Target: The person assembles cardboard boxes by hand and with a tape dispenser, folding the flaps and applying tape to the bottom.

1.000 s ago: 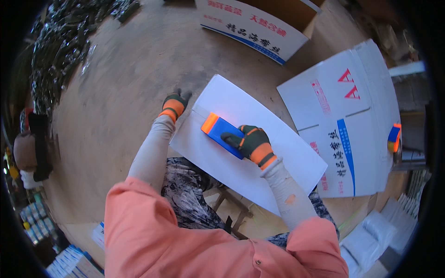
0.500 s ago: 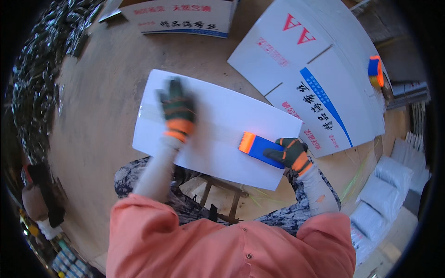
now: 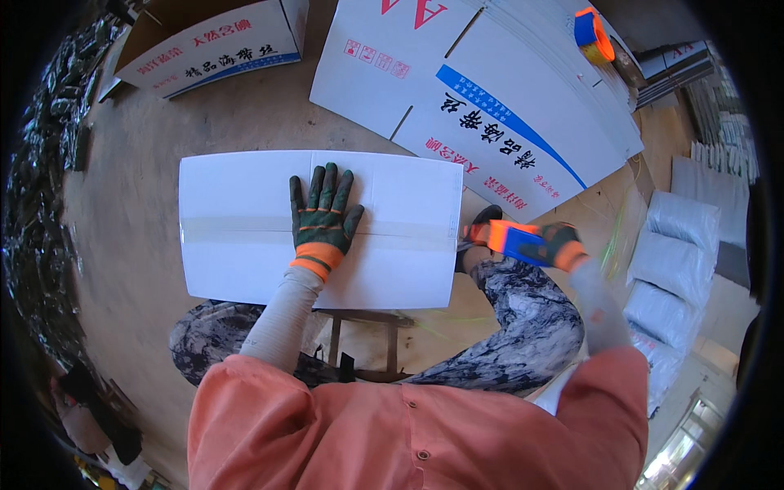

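A white cardboard box (image 3: 237, 204) stands bottom-up before me, with a strip of clear tape along its middle seam. My left hand (image 3: 322, 216), in a green and orange glove, lies flat and spread on that seam. My right hand (image 3: 555, 245), also gloved, grips a blue and orange tape dispenser (image 3: 518, 241) just past the box's right edge, off the cardboard. The right hand is blurred.
Flattened white cartons (image 3: 490, 98) with blue and red print lie behind the box, an orange and blue tape roll (image 3: 592, 33) on top. An open printed carton (image 3: 212, 41) stands at the back left. White sacks (image 3: 686, 245) lie to the right. A wooden stool (image 3: 359, 343) is under me.
My right hand has drawn the tape dispenser rightward along the seam and off the box's right edge. My left hand moved from the box's left end to its middle.
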The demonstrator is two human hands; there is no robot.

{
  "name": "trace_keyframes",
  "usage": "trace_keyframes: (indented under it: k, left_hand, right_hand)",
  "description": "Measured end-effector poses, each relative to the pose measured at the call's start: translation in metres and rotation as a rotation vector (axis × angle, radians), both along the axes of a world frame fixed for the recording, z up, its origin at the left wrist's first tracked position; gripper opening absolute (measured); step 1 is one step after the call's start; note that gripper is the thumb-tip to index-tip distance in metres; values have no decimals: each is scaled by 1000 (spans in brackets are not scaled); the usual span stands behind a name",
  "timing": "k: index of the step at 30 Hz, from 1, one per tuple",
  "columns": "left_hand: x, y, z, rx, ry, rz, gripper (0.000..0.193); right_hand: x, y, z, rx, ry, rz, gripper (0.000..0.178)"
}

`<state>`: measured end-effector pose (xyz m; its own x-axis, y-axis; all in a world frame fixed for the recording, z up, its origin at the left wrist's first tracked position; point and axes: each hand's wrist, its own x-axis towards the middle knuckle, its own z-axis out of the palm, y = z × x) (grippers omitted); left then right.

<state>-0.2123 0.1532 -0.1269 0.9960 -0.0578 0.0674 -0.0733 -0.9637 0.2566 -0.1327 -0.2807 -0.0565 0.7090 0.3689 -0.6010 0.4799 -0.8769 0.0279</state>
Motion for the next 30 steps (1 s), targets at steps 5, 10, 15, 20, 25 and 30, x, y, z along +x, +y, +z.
trace_keyframes:
  k: [5, 10, 15, 20, 25, 30]
  left_hand:
    - [3, -2, -3, 7, -14, 20, 58]
    - [4, 2, -3, 23, -68, 48, 60]
    - [-5, 111, -15, -282, -242, 443, 51]
    - [-53, 282, -28, -453, -143, 1305, 43]
    - [-102, 305, 37, -1396, -604, 717, 42]
    - [-199, 424, 35, -1017, -567, 1061, 59]
  right_hand:
    - [-23, 124, -84, 36, -44, -368, 47]
    - [-42, 146, -114, 142, -272, -597, 30]
    - [-58, 154, -135, 226, -338, -734, 30]
    - [-56, 165, -130, 402, -373, -792, 31]
    - [-59, 148, -98, 1048, -354, -1083, 32]
    - [-26, 127, -17, 1170, -507, -982, 27]
